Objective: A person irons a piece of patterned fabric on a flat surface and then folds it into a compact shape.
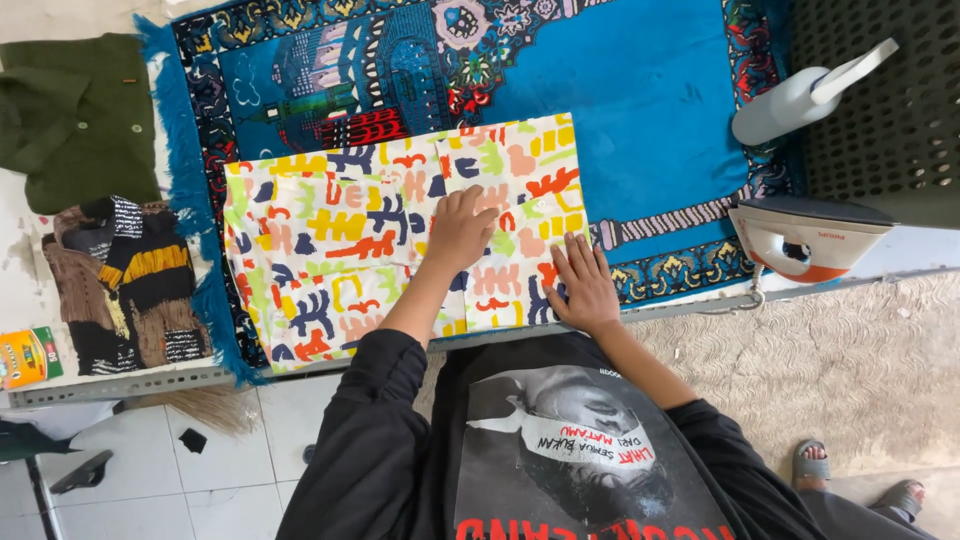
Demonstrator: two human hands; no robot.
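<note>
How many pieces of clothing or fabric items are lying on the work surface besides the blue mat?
3: the colourful patterned cloth under both hands, a dark green shirt at the far left corner, and a brown-black striped garment below it. More may lie outside view.

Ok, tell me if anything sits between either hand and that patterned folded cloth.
Nothing visible does. The left hand lies flat on the patterned folded cloth near its middle, and the right hand presses its right edge. The iron and spray bottle stand apart to the right.
</note>
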